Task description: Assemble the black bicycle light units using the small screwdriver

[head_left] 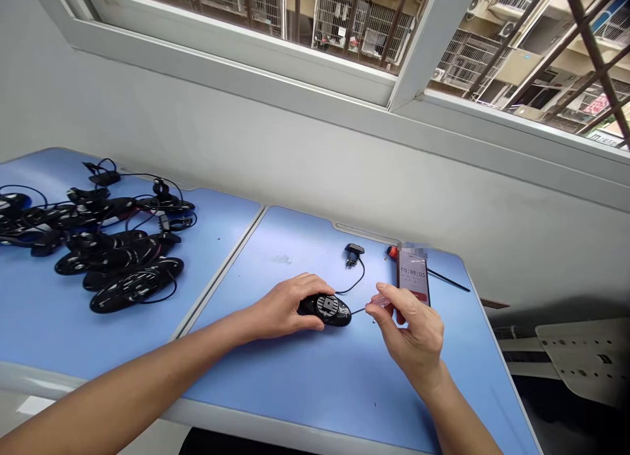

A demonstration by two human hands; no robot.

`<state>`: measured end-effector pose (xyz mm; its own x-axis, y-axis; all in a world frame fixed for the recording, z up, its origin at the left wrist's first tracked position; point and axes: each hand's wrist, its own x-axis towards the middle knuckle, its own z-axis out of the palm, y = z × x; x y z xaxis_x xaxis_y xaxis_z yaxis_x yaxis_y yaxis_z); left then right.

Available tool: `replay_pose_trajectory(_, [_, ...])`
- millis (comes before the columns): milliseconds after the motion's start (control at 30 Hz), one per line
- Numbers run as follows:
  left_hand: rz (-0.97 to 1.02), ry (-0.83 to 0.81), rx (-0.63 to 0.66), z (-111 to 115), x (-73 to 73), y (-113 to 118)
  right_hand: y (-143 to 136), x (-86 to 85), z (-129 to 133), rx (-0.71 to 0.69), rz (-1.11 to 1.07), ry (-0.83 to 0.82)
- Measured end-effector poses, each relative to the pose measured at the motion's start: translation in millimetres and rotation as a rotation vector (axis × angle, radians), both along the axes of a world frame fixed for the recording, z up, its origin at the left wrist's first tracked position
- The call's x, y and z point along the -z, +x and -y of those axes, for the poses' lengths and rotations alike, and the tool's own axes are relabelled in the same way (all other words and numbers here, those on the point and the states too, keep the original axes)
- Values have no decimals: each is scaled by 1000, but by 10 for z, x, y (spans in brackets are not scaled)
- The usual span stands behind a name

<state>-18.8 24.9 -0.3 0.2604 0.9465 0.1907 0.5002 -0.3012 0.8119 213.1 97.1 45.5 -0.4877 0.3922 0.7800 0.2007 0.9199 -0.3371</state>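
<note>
A glossy black oval device (327,307) with a patterned round top lies on the right-hand blue table, its left end gripped between the thumb and fingers of my left hand (290,307). My right hand (411,324) pinches the pinkish clear handle of a screwdriver (378,302), whose thin dark shaft points left at the device's right end. A cable runs from the device to a small black clip-like part (353,251) behind it. Just behind my right hand lies a phone (413,274) with a timer on its screen.
Several similar black devices (138,285) with cables are piled on the left-hand table (231,225). Near the phone are a red-capped item (392,251) and a thin black rod (449,281). The wall and window rise behind; a white perforated panel (581,356) stands at right.
</note>
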Motion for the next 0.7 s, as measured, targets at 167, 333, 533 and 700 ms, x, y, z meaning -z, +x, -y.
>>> replay_pose_trajectory(167, [10,0,-2,1,1,-1,42,-125,-31,-164,84,-52])
replay_pose_trajectory(333, [7,-6,2,0,-1,-1,66,-147,-15,-103,89,-128])
replay_pose_trajectory(533, [13,8,4,1,-6,-3,59,-116,-12,-32,67,-80])
replay_pose_trajectory(700, [19,-1,2,6,-10,-2,49,-134,-13,66,51,-130])
